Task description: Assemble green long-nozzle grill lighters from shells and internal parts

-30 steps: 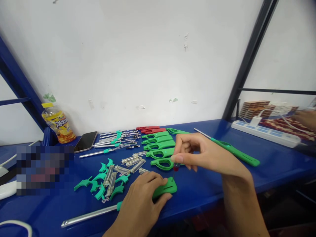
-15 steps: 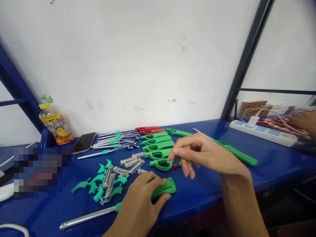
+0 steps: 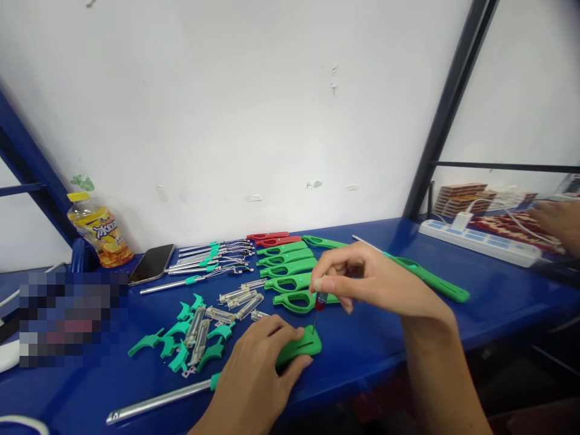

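My left hand (image 3: 267,368) is closed round a green lighter (image 3: 302,347) whose metal tube (image 3: 158,401) sticks out to the left. In my right hand (image 3: 357,278) is a small screwdriver (image 3: 320,300), pinched by the fingers with its tip down on the end of the green handle. Left of my hands lie teal triggers (image 3: 179,328) and clear lighter tanks (image 3: 199,341). Beyond them is a row of green handle shells (image 3: 290,269) with two red shells (image 3: 268,237) behind. Several metal tubes with wires (image 3: 194,267) lie further left.
A phone (image 3: 151,264) and a drink bottle (image 3: 100,232) stand at the back left. Another green lighter (image 3: 430,281) lies to the right, before a white power strip (image 3: 480,243). Another person's hand (image 3: 559,222) shows at the far right. A wall closes off the back.
The fingers of my right hand have curled in more around the screwdriver. Its tip stays on the handle, and my left hand keeps its hold. The view has shifted slightly.
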The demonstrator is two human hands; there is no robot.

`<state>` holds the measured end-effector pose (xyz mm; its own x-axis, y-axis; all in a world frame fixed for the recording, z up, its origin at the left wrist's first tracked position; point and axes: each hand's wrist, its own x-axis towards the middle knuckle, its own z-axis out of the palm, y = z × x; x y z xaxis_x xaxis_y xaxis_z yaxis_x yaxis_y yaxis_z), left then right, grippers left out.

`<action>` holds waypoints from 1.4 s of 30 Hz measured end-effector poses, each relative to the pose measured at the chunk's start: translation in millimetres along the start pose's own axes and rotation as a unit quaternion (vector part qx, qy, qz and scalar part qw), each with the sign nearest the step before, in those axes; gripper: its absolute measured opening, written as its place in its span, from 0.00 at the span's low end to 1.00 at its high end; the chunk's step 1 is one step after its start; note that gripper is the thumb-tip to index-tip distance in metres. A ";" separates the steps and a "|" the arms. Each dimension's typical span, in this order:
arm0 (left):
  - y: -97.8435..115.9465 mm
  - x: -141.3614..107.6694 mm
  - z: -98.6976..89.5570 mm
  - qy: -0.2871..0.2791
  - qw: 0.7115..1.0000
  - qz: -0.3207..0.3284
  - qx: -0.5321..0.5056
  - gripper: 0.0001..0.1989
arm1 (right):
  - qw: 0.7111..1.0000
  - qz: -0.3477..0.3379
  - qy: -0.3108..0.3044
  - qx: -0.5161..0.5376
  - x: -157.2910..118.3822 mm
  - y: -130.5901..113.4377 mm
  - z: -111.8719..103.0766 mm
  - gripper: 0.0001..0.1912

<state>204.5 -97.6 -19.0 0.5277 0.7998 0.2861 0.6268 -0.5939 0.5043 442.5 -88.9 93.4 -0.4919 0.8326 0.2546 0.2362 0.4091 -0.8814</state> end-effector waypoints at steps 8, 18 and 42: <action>3.3 -0.8 -1.7 -0.003 1.000 -0.005 0.000 0.10 | 0.999 0.023 0.008 0.041 1.4 1.1 1.1 0.14; 8.3 0.3 -2.8 -0.006 1.000 -0.022 0.006 0.10 | 0.999 0.013 -0.027 0.013 1.3 -1.0 -3.3 0.15; 6.8 0.6 -0.9 0.016 1.000 -0.003 0.025 0.10 | 0.997 0.037 0.042 0.050 6.0 5.0 2.6 0.17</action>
<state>208.6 -101.1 -14.7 0.5049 0.8057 0.3097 0.6585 -0.5915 0.4653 438.5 -82.9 89.5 -0.4038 0.8892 0.2150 0.1831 0.3088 -0.9333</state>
